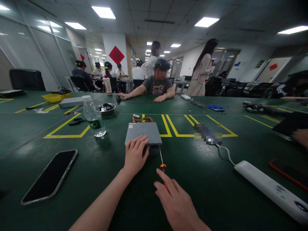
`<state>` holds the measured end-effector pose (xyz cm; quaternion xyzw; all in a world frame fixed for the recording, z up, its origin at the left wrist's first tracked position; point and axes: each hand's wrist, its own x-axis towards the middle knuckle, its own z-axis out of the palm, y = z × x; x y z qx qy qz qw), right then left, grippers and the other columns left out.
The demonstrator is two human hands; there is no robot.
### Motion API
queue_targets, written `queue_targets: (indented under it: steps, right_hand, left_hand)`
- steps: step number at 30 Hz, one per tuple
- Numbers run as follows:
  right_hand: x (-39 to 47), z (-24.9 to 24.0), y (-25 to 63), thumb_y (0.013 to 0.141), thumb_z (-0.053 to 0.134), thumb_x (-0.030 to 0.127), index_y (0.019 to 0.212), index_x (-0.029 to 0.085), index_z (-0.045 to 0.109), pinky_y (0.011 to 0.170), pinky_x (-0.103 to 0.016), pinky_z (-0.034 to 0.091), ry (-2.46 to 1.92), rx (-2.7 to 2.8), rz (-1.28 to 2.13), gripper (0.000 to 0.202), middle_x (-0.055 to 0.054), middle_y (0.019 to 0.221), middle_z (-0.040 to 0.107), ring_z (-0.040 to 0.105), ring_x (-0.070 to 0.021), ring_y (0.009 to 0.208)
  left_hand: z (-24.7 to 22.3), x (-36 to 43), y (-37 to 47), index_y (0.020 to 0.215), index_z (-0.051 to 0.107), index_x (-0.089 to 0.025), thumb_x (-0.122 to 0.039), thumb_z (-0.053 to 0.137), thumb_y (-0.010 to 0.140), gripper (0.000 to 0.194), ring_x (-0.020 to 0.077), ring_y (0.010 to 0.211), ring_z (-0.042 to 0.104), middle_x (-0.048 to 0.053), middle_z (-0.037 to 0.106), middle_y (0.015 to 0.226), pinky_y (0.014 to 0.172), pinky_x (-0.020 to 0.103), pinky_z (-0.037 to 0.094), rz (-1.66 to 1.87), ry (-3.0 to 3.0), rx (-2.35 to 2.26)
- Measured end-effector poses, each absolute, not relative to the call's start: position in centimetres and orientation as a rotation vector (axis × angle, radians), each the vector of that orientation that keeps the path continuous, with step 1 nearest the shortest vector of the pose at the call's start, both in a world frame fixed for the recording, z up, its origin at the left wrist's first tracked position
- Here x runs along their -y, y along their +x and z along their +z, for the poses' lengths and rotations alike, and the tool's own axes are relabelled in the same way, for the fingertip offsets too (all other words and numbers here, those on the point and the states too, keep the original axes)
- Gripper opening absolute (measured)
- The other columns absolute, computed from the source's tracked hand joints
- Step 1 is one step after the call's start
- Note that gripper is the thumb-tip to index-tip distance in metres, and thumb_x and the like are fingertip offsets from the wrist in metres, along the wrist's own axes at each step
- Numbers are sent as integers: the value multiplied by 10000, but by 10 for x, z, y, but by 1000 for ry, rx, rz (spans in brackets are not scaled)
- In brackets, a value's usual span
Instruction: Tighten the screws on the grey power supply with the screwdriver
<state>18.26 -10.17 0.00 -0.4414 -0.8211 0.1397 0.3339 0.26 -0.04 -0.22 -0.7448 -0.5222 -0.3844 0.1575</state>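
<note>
Now L hand [136, 155] atop grey box [144, 130], fingers unclenched; R hand [176, 195] loosely grasping screwdriver [163, 166], tip nr edge.

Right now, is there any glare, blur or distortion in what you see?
Head view: ceiling lights burn out white, with reflections on the glass wall; head view: wide-angle distortion stretches the edges; head view: pixelation masks a dark item, while the metal box looks fairly clear.

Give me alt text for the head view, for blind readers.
A left hand rests on a gray metal box on a green table; the right hand holds a screwdriver at the box's near edge. A bottle and phone sit left.
</note>
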Motion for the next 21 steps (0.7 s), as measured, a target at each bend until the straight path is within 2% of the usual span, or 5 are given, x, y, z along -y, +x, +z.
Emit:
queue_targets:
  steps: [2, 5, 9, 15, 21]
  right_hand:
    - [98, 14, 187, 829, 539, 183, 921, 212, 665, 764, -392, 517, -1090, 2282, 330, 159, -121, 1190, 587, 618, -292, 946]
    - [91, 29, 196, 781, 543, 158, 1075, 151, 604, 826, -380, 492, -903, 2571, 248, 301, -172, 1260, 522, 563, -309, 1060]
    - [71, 26, 207, 868, 475, 291, 1093, 71, 566, 637, -357, 510, -485, 2677, -113, 327, -237, 1131, 586, 642, -253, 767]
    - [48, 6, 212, 940, 419, 340, 948, 76, 522, 506, -292, 434, -176, 2426, -255, 284, -181, 950, 657, 595, -161, 577]
    - [45, 1, 217, 922, 423, 461, 996, 109, 467, 636, -295, 475, -196, 2373, -116, 363, -146, 907, 643, 625, -182, 743]
  left_hand:
    - [-3, 0, 3, 1108, 530, -249, -225, 509, 842, 268, 217, 1135, 505, 31, 602, 1204, 918, 407, 307, -1095, -2129, 1496]
    - [-3, -1, 3, 1112, 526, -248, -232, 508, 843, 270, 220, 1134, 505, 32, 602, 1204, 910, 407, 307, -1087, -2126, 1489]
    - [-4, -1, 3, 1109, 522, -250, -235, 507, 845, 264, 214, 1123, 514, 22, 605, 1200, 909, 405, 306, -1080, -2117, 1486]
    - [-6, -2, 3, 1114, 520, -257, -238, 504, 848, 267, 223, 1133, 510, 27, 595, 1215, 911, 416, 303, -1077, -2125, 1496]
    - [-5, -3, 3, 1118, 517, -260, -234, 517, 839, 281, 225, 1119, 516, 28, 598, 1210, 900, 418, 301, -1074, -2116, 1491]
